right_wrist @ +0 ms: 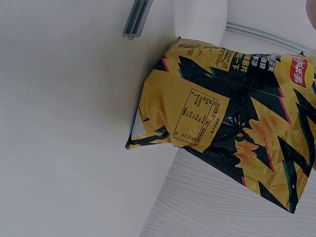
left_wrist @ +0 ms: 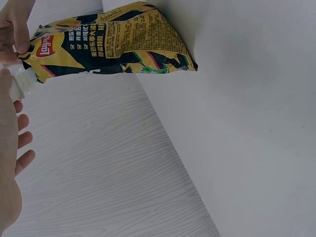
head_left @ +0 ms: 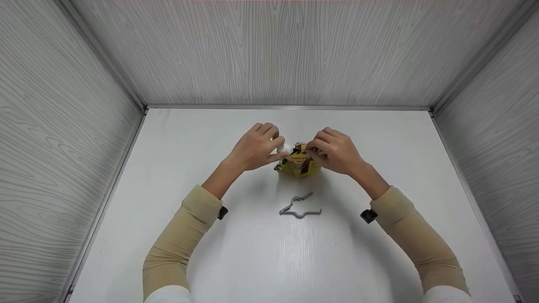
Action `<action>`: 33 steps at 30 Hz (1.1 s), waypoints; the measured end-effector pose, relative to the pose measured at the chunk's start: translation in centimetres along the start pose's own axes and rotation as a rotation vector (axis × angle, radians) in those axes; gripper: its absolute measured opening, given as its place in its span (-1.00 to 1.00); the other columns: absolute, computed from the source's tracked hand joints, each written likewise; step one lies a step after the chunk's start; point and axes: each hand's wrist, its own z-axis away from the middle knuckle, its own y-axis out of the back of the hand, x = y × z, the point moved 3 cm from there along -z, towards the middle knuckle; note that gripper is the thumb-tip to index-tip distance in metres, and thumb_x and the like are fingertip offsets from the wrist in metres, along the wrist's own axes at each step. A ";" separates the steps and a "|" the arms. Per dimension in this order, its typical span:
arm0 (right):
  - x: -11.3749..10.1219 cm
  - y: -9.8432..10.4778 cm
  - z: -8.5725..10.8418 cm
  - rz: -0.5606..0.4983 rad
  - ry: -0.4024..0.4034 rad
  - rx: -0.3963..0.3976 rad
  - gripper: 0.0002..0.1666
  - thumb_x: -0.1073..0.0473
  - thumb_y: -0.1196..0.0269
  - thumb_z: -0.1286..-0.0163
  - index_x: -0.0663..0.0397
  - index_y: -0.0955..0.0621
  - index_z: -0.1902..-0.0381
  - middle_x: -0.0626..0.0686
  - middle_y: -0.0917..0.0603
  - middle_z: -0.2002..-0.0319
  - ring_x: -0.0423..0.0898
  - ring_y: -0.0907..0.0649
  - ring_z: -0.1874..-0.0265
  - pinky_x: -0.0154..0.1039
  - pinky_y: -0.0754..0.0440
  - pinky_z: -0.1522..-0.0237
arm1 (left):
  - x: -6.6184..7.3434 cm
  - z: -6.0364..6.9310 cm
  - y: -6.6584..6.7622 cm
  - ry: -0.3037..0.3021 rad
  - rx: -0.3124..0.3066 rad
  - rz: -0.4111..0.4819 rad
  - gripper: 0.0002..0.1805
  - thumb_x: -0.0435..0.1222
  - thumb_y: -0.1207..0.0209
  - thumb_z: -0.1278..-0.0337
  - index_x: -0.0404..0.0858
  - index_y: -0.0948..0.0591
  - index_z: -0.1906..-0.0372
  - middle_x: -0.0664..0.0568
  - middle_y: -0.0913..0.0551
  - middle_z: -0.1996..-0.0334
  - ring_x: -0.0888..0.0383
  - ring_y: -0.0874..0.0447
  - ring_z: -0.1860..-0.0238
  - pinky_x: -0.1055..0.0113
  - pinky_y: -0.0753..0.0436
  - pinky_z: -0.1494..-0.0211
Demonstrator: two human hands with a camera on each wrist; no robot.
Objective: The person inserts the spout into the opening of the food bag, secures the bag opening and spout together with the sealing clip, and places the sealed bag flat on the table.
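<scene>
A yellow and black Lay's chip bag [head_left: 297,165] stands on the white table, its top end up between both hands. My right hand [head_left: 337,151] pinches the bag's top at the right; in the left wrist view its fingers [left_wrist: 19,29] grip the upper corner. At the bag's upper left, my left hand [head_left: 257,147] holds a small white spout-like piece [left_wrist: 22,83] against the bag top. The piece is partly hidden by the fingers. In front of the bag lies a grey hinged clip [head_left: 300,214], spread apart, with a rounded bulge on each arm.
Grey wood-grain panels [head_left: 269,54] rise behind and at both sides of the white table [head_left: 269,261]. A metal strip [head_left: 210,107] runs along the back edge. Black wrist devices [head_left: 369,216] sit under the beige sleeves.
</scene>
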 end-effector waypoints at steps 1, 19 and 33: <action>0.0 0.0 0.0 -0.001 -0.001 -0.001 -0.90 0.22 -0.48 -0.35 0.08 -0.74 0.23 0.08 -0.76 0.34 0.04 -0.71 0.31 -0.06 -0.76 0.20 | 0.1 0.0 0.0 -0.004 -0.005 -0.001 -0.50 0.19 -0.02 -0.56 -0.15 -0.63 0.04 -0.03 -0.67 0.04 -0.01 -0.63 -0.12 0.10 -0.64 -0.25; -0.1 -0.1 -0.1 0.004 0.009 0.009 -0.88 0.20 -0.48 -0.35 0.07 -0.73 0.22 0.08 -0.75 0.32 0.03 -0.70 0.30 -0.05 -0.75 0.20 | 0.3 0.1 -0.3 -0.044 -0.013 -0.047 -0.50 0.20 0.04 -0.59 -0.13 -0.61 0.07 -0.01 -0.65 0.06 0.00 -0.64 -0.10 0.11 -0.65 -0.23; -0.3 0.0 0.0 0.016 0.021 0.003 -0.87 0.21 -0.50 -0.33 0.08 -0.73 0.23 0.08 -0.76 0.33 0.03 -0.70 0.30 -0.06 -0.75 0.21 | 0.5 -0.2 -0.1 -0.064 -0.015 -0.052 -0.54 0.17 0.03 -0.61 -0.11 -0.62 0.04 -0.02 -0.64 0.08 -0.01 -0.62 -0.06 0.10 -0.64 -0.17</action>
